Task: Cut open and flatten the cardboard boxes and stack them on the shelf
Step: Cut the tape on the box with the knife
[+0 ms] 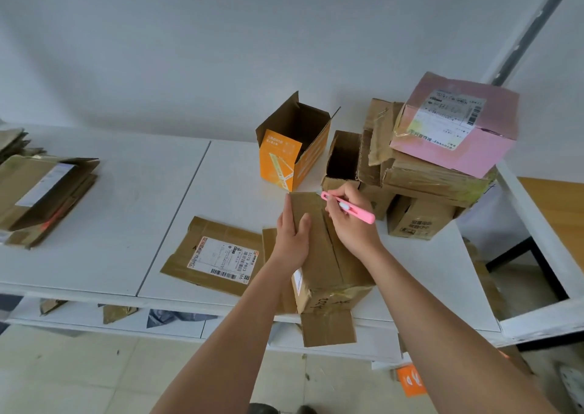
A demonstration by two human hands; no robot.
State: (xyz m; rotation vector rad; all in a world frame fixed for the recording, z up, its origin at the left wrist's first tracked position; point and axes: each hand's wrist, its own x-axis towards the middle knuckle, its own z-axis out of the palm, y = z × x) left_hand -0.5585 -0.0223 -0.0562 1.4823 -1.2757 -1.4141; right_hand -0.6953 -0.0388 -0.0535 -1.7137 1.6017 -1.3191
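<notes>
The right hand (349, 221) grips a pink knife (347, 207), fingers curled round its handle, the tip at the far end of a brown box (322, 255) near its top seam. The left hand (292, 233) lies flat on that box's top, fingers straight along the left edge, thumb on the top panel. The box sits at the front of the white surface (126, 224), one flap hanging over the near edge. Just left of it a flattened box with a label (218, 255) lies flat on the surface. Beyond the hands stands an open orange box (292, 151), and close beside it, to the right, a small open brown one (343, 160). Further right, a heap of boxes is topped by a pink box (455, 126), crowding the surface's right edge. Well away on the left, a stack of flattened cardboard (41, 192) rests by the far left edge; between it and the labelled sheet the surface is bare white
</notes>
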